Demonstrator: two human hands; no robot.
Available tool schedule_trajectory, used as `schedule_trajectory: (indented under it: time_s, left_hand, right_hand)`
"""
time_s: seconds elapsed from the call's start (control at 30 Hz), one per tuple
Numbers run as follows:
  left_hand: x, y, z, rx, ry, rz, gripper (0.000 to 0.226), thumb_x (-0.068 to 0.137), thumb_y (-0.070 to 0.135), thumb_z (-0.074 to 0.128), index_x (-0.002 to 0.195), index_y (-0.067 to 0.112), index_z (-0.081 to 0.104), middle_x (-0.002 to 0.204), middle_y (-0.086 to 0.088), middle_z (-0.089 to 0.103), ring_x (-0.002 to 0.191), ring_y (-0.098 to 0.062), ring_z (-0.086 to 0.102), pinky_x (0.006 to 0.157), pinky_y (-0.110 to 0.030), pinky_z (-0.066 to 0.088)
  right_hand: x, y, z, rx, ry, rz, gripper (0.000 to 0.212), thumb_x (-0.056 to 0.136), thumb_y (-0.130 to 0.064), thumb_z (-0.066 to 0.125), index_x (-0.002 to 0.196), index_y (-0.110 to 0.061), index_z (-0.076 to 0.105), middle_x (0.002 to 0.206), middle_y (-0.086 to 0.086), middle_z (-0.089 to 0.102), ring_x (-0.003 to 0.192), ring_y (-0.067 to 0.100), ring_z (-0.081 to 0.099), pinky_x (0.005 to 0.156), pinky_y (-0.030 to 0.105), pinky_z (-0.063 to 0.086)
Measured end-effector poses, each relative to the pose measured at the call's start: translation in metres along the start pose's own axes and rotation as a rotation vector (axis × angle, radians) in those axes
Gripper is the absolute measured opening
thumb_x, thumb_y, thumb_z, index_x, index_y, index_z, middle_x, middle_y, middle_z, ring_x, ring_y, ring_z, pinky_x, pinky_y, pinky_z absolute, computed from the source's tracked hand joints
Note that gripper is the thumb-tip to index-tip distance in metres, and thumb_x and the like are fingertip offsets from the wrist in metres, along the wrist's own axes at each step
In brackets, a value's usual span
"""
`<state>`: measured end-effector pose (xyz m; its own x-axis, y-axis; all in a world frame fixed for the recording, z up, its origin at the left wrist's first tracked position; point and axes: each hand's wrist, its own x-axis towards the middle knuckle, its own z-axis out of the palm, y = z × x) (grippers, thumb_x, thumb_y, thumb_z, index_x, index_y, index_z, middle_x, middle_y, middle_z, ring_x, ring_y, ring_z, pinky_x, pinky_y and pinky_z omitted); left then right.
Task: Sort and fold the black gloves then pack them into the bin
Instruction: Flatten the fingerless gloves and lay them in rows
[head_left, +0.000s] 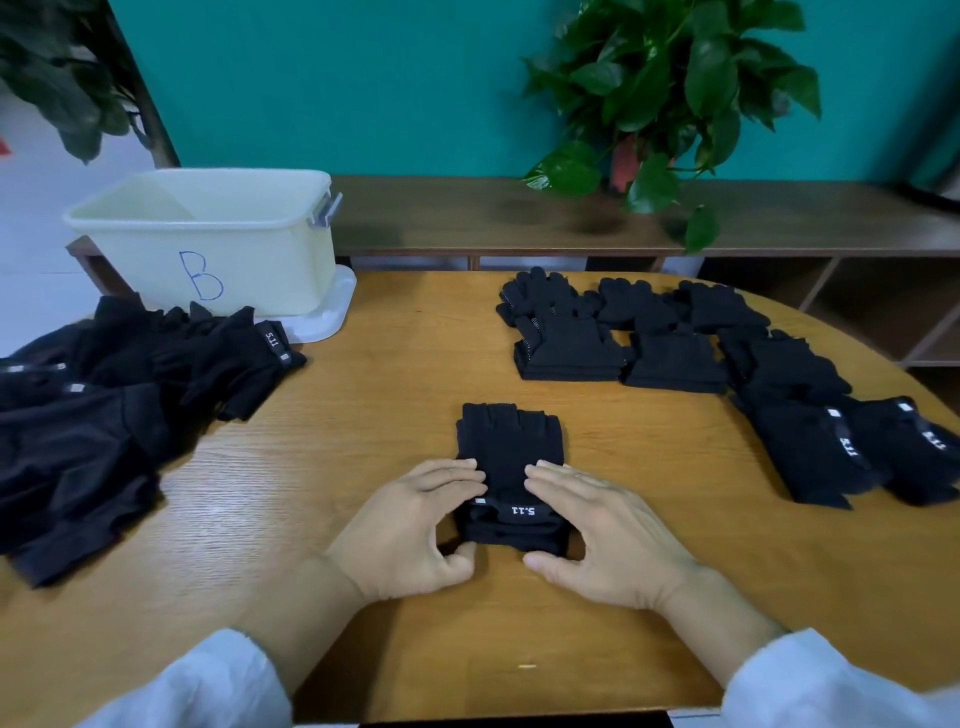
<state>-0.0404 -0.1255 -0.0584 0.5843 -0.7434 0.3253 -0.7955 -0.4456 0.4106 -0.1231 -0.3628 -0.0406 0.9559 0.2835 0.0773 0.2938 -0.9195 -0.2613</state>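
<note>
A black fingerless glove (509, 447) with a white "5.11" label lies flat in the middle of the wooden table (395, 374), its cuff towards me. My left hand (410, 530) grips the cuff's left side, fingers on top and thumb at the near edge. My right hand (602, 530) grips the right side the same way. A loose heap of black gloves (119, 415) covers the table's left part. Neat stacks of folded black gloves (675, 338) lie at the right. A cream bin (208, 234) marked "B" stands at the back left.
The bin sits on its white lid (332, 312). Behind the table runs a low brown shelf (467, 213) with a potted green plant (660, 93) on it, against a teal wall. Bare tabletop shows between the heap and the stacks.
</note>
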Motion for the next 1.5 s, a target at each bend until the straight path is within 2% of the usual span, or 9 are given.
schedule_trajectory:
  time_s: [0.1,0.23,0.33,0.43,0.63,0.83,1.0,1.17,1.5]
  left_hand:
    - [-0.007,0.004,0.001,0.001,0.031,0.020,0.043,0.078,0.030,0.064,0.117,0.016,0.071,0.123,0.010,0.066,0.128,0.003,0.046,0.101,-0.016,0.043]
    - [-0.016,0.013,-0.002,-0.159,0.108,-0.056,0.031,0.084,0.019,0.068,0.115,0.022,0.071,0.120,0.025,0.062,0.125,0.012,0.045,0.101,-0.005,0.035]
    - [-0.016,0.014,-0.004,-0.199,0.112,-0.113,0.034,0.087,0.017,0.068,0.120,0.027,0.066,0.128,0.030,0.053,0.130,0.013,0.038,0.101,-0.003,0.032]
    - [-0.010,0.009,-0.004,-0.139,0.052,-0.111,0.038,0.091,0.039,0.059,0.127,0.027,0.060,0.131,0.025,0.052,0.132,0.010,0.036,0.105,-0.009,0.032]
    - [0.015,0.007,-0.005,-0.345,0.108,-0.434,0.026,0.096,0.038,0.058,0.119,0.027,0.064,0.104,0.014,0.069,0.098,0.000,0.062,0.088,-0.025,0.052]
    - [0.041,0.003,0.000,-0.282,0.204,-0.611,0.049,0.093,0.042,0.061,0.129,0.010,0.062,0.126,-0.002,0.066,0.120,-0.015,0.059,0.098,-0.023,0.045]
    - [0.050,0.002,0.002,-0.195,0.224,-0.721,0.046,0.090,0.045,0.065,0.121,0.011,0.067,0.107,-0.003,0.073,0.099,-0.015,0.067,0.083,-0.027,0.055]
    - [0.052,0.005,0.002,-0.152,0.241,-0.739,0.046,0.089,0.044,0.068,0.121,0.011,0.067,0.098,-0.001,0.073,0.081,-0.005,0.061,0.071,-0.017,0.048]
    - [0.059,0.026,-0.006,0.242,0.149,-0.217,0.049,0.101,0.024,0.050,0.146,0.007,0.042,0.154,-0.008,0.038,0.147,-0.019,0.027,0.116,-0.027,0.014]
  right_hand:
    - [-0.008,-0.003,0.002,0.072,0.051,-0.017,0.078,0.080,-0.060,0.052,0.147,-0.022,0.042,0.151,-0.015,0.034,0.138,-0.008,0.017,0.116,0.016,0.017]
    - [-0.013,-0.005,0.001,0.140,0.035,-0.007,0.078,0.077,-0.045,0.058,0.149,-0.027,0.034,0.149,-0.024,0.022,0.139,-0.014,0.010,0.111,0.005,0.004]
    - [-0.007,-0.004,0.005,0.212,0.136,0.052,0.061,0.081,-0.034,0.067,0.139,-0.026,0.051,0.139,-0.019,0.048,0.130,-0.011,0.033,0.110,0.012,0.028]
    - [0.000,0.000,0.012,0.327,0.278,0.129,0.043,0.081,-0.023,0.076,0.122,-0.025,0.064,0.113,-0.015,0.069,0.104,-0.001,0.063,0.089,0.032,0.055]
    - [0.027,-0.008,0.010,0.551,0.442,0.465,0.011,0.085,-0.032,0.073,0.094,-0.028,0.070,0.083,-0.017,0.071,0.081,0.001,0.065,0.076,0.035,0.056]
    - [0.057,-0.017,0.004,0.381,0.458,0.742,0.040,0.089,-0.054,0.059,0.098,-0.015,0.066,0.084,0.003,0.070,0.082,0.021,0.066,0.073,0.036,0.053]
    - [0.068,-0.018,0.007,0.249,0.449,0.824,0.044,0.093,-0.056,0.051,0.112,-0.018,0.064,0.079,0.000,0.067,0.079,0.021,0.063,0.071,0.033,0.049]
    - [0.068,-0.022,0.009,0.165,0.479,0.810,0.040,0.092,-0.050,0.057,0.119,-0.020,0.060,0.102,-0.002,0.067,0.093,0.019,0.063,0.074,0.031,0.047]
    - [0.064,-0.007,-0.005,-0.092,0.541,0.260,0.047,0.085,-0.017,0.071,0.130,-0.013,0.059,0.128,0.003,0.059,0.121,0.023,0.053,0.101,0.036,0.040]
